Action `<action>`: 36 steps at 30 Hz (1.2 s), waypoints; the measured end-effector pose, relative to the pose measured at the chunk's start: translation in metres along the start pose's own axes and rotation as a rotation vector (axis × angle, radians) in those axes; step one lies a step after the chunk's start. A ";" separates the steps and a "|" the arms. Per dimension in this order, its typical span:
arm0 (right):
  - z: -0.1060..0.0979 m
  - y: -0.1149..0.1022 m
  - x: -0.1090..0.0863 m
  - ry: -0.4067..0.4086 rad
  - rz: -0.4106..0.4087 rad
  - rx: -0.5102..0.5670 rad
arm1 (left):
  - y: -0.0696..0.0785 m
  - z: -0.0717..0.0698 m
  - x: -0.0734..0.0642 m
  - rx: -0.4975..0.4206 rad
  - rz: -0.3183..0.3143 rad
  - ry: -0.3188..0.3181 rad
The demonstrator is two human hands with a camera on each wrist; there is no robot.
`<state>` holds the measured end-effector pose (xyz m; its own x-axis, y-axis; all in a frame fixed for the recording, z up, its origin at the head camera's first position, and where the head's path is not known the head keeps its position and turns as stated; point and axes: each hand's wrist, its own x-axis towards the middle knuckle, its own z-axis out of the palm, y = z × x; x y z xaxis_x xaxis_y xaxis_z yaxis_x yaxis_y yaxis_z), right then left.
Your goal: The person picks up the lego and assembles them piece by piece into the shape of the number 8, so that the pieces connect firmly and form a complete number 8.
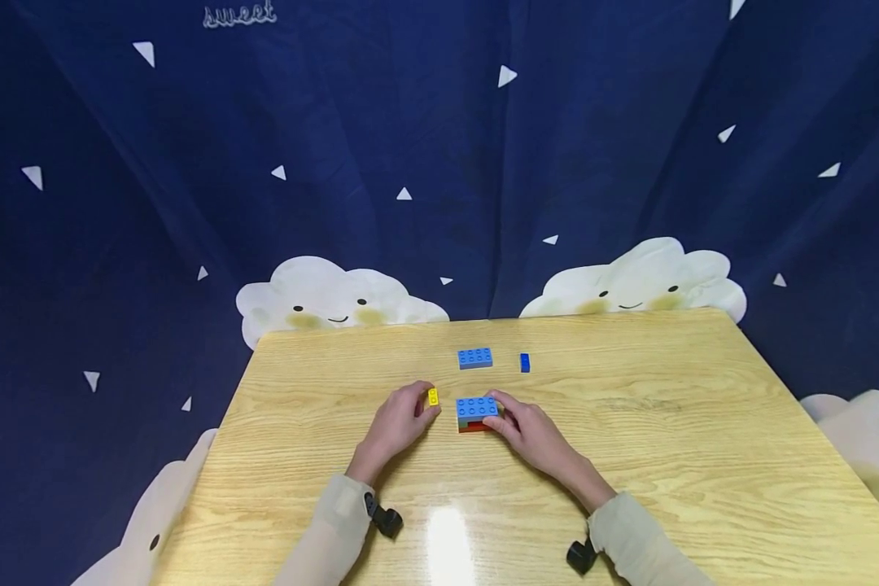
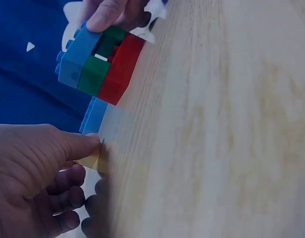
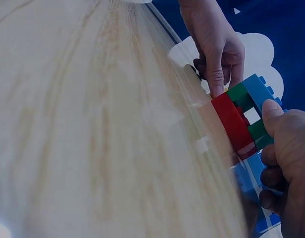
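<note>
One slim yellow studded brick (image 1: 433, 396) is pinched in the left grip (image 1: 398, 421), near a gapped stack of blue, green and red bricks (image 1: 472, 409) grasped by the right grip (image 1: 536, 433) on the wood-grained surface (image 1: 652, 399), with a rectangular eight-stud blue brick (image 1: 475, 359) and a narrow darker-blue brick (image 1: 524, 363) beyond.

Wooden table (image 1: 703, 439) — blue bricks (image 1: 475, 359), brick stack (image 1: 476, 411)

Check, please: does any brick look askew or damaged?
Nothing clearly stands out. The stack in the right hand looks squarely aligned, with an open gap between its green bricks. The loose blue bricks lie flat, without visible damage.
</note>
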<state>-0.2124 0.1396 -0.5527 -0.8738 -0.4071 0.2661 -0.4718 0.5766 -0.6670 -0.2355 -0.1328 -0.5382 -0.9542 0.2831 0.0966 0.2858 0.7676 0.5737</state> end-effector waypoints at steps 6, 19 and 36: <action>0.001 0.000 -0.001 0.003 0.010 -0.002 | 0.004 -0.004 -0.005 -0.007 -0.005 0.000; 0.003 0.001 -0.002 0.016 0.013 0.041 | 0.028 -0.019 -0.013 -0.059 0.048 0.052; 0.003 0.001 -0.001 0.019 0.012 0.038 | 0.051 -0.018 -0.017 -0.089 0.111 0.022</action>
<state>-0.2116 0.1386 -0.5555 -0.8817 -0.3865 0.2707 -0.4565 0.5539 -0.6963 -0.2062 -0.1086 -0.4959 -0.9191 0.3500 0.1811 0.3819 0.6777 0.6284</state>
